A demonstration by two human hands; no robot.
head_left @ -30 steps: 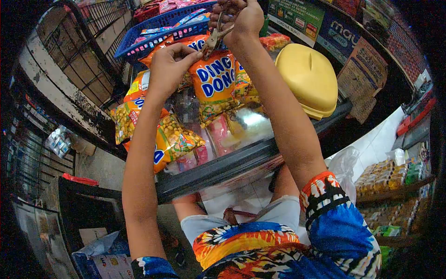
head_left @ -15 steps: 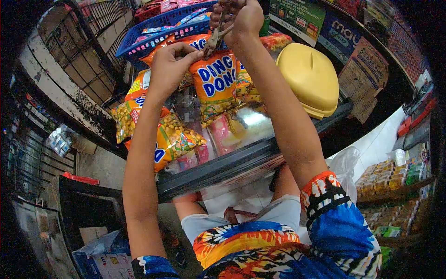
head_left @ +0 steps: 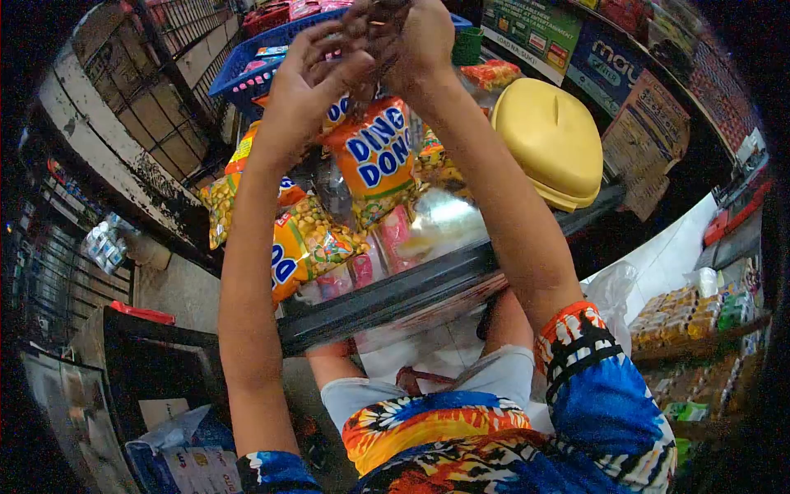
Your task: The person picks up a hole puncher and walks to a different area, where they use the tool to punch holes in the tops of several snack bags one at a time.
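At the top of the head view my left hand (head_left: 309,95) is raised over the snack packs, its fingers apart and blurred at the tips. My right hand (head_left: 424,45) is close beside it, fingers curled. What it holds is smeared and dark, so I cannot make it out. Just below both hands stands an orange Ding Dong snack pack (head_left: 380,152), its top edge partly hidden by them. More Ding Dong packs (head_left: 317,235) lie to the left, some behind my left forearm. The packs rest on a clear-topped counter (head_left: 448,216) with a dark front edge.
A yellow lidded container (head_left: 547,140) sits right of my right forearm. Behind the packs is a blue plastic basket (head_left: 234,78) with more packs. Metal bars (head_left: 177,90) line the left side. Packed goods (head_left: 683,317) fill shelves at lower right.
My left hand has left the top of the snack pack, rising toward my right hand, and its fingers have spread. The metal scissor-like tool seen at my right hand earlier no longer shows clearly.
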